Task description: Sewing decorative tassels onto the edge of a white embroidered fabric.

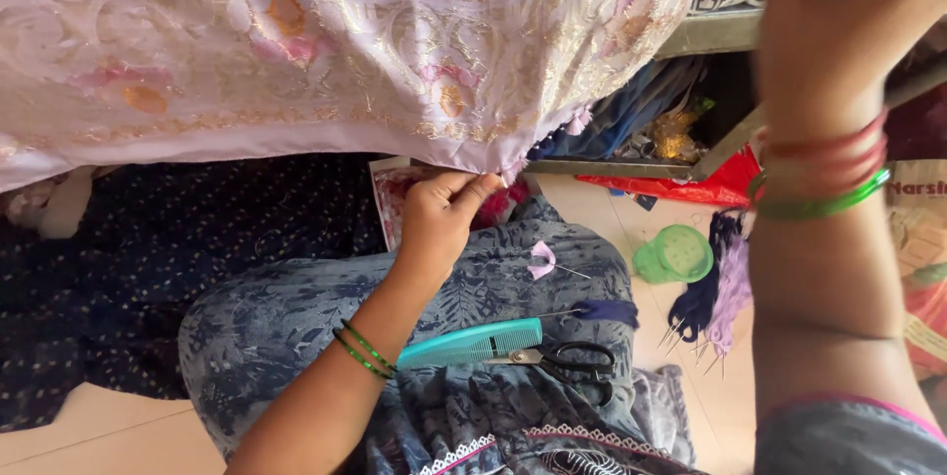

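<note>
A pale lilac fabric (326,51) with gold and pink embroidery hangs across the top of the view. My left hand (442,214) pinches its lower edge near a row of small tassels (572,122). My right hand (848,11) is raised at the upper right, blurred, with its fingers above the frame's edge; red and green bangles (824,179) ring the wrist. On my lap, covered in blue patterned cloth (464,288), lie a teal comb (472,344), black scissors (572,362) and a small lilac tassel on a needle (542,260).
A green plastic lid (675,254) sits on the floor beside hanks of dark blue and purple thread (712,288). A red bag (710,187) and a metal frame (720,36) stand behind. Dark dotted cloth (128,268) lies at left.
</note>
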